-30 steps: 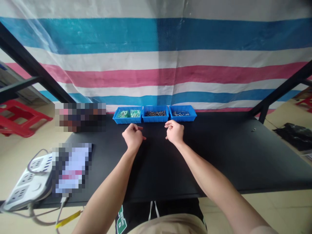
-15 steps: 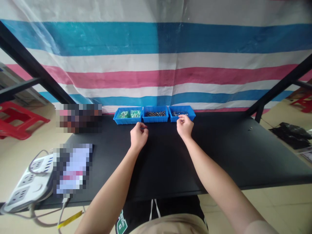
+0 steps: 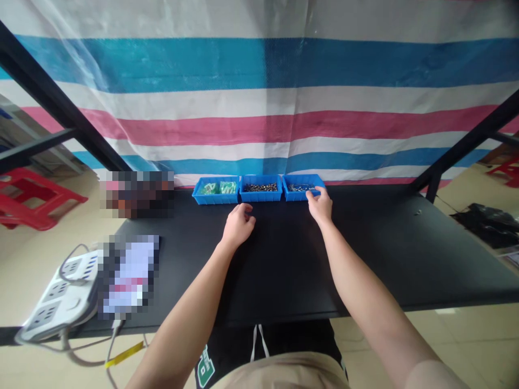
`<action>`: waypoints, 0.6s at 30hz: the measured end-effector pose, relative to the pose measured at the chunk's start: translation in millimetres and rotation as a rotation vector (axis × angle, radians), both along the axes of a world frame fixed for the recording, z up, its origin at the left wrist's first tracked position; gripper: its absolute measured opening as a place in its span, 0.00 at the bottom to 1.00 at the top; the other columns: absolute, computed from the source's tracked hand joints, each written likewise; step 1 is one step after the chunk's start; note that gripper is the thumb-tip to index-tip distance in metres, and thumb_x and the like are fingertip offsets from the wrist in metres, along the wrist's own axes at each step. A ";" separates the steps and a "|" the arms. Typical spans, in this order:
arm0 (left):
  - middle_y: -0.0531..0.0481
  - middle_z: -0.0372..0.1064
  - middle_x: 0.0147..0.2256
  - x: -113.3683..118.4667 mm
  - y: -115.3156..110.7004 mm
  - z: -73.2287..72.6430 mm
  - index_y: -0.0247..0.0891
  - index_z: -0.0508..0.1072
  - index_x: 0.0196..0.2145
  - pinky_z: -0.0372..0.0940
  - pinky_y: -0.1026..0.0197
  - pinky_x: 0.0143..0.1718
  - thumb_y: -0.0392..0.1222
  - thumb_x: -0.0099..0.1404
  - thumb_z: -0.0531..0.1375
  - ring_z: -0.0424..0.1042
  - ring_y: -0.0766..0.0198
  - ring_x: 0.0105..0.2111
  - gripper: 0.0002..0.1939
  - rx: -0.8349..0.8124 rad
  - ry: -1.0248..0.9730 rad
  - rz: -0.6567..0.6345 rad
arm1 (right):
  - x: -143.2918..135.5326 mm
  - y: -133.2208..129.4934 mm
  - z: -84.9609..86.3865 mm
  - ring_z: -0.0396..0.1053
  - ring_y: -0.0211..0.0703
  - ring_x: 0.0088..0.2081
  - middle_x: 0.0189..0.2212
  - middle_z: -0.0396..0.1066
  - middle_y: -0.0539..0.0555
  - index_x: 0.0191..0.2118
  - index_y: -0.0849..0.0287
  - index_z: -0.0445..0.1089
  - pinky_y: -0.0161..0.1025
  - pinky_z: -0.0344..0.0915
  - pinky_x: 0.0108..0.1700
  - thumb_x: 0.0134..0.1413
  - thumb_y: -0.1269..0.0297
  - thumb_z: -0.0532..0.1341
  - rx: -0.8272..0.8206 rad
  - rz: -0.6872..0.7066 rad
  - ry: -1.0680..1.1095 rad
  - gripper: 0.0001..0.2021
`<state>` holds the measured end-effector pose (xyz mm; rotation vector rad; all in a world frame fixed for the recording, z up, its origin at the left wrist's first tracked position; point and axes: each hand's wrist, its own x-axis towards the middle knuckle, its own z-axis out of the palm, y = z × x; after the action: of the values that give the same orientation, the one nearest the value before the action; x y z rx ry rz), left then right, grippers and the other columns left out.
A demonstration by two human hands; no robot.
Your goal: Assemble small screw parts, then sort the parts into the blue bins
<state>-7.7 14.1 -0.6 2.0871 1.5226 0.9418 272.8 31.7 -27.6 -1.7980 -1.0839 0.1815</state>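
The right grip [image 3: 321, 207] is being held with thumb and finger parted at the right blue bin [image 3: 295, 196], where silvery metal pieces [image 3: 299, 187] are being contained. The left grip [image 3: 238, 224] is being held curled over the black surface [image 3: 279, 265]; whether anything is being gripped cannot be told. Brownish metal pieces [image 3: 260, 187] are being held in the middle blue bin [image 3: 261, 198], green-and-white packets [image 3: 227, 187] in the left blue bin [image 3: 217, 200].

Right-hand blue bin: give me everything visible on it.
The right-hand blue bin is a shallow, open-topped tray, apparently plastic and glossy, with walls flaring toward the rim. It sits upright on the black table, at the right end of the row, close beside the middle bin. Slender, shiny, metal-looking pieces lie jumbled inside. The right hand covers its front right corner, thumb and finger apart; whether they touch bin or pieces can't be told.
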 end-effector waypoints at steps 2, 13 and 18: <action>0.44 0.71 0.43 0.3 -0.8 -1.3 0.37 0.72 0.43 0.69 0.56 0.44 0.35 0.57 0.56 0.73 0.58 0.38 0.15 0.024 0.050 -0.002 | -0.7 -0.8 0.7 0.71 0.51 0.33 0.25 0.72 0.53 0.47 0.58 0.70 0.43 0.64 0.39 0.50 0.48 0.58 -0.013 0.012 0.006 0.23; 0.38 0.66 0.53 -7.3 8.5 -12.0 0.35 0.71 0.51 0.62 0.47 0.56 0.39 0.60 0.57 0.66 0.46 0.54 0.20 0.144 0.231 0.068 | -5.9 -5.7 2.1 0.70 0.46 0.28 0.21 0.69 0.49 0.46 0.60 0.69 0.41 0.64 0.40 0.51 0.52 0.58 0.086 0.028 -0.006 0.20; 0.35 0.64 0.55 -7.7 13.1 -15.9 0.33 0.68 0.55 0.61 0.45 0.56 0.40 0.61 0.56 0.64 0.44 0.56 0.24 0.091 0.284 0.059 | -21.5 -9.6 1.5 0.67 0.43 0.24 0.19 0.67 0.48 0.40 0.60 0.69 0.38 0.62 0.36 0.53 0.57 0.55 0.159 0.095 -0.156 0.14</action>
<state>-15.3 27.2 -16.5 2.3326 1.7164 0.7734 251.3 22.1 -26.1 -1.6405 -1.2594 0.0108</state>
